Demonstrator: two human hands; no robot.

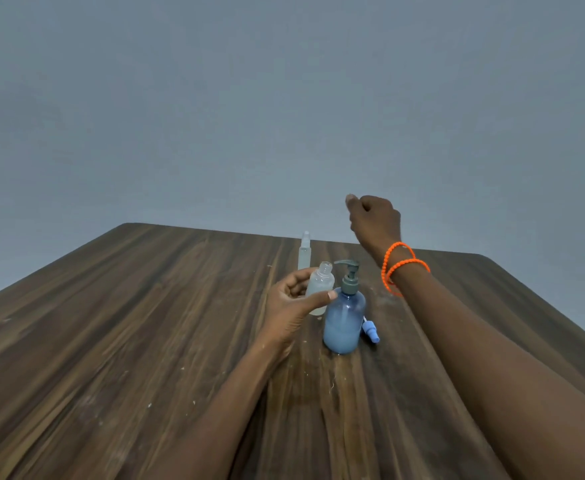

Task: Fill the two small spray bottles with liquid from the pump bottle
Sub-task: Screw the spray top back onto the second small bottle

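A blue pump bottle [343, 320] with a grey-green pump head stands upright on the wooden table [145, 323]. My left hand [293, 306] grips a small clear spray bottle [320, 285] with its neck uncapped, just left of the pump spout. The blue spray cap [370, 331] lies on the table to the right of the pump bottle. A second, slim clear spray bottle [304, 252] with its cap on stands farther back. My right hand [374, 221] hovers above and behind the pump, its fingers curled and holding nothing.
A plain grey-blue wall [284, 98] rises behind the table's far edge. Orange bead bracelets [400, 266] circle my right wrist. The tabletop shows small pale specks and scuffs.
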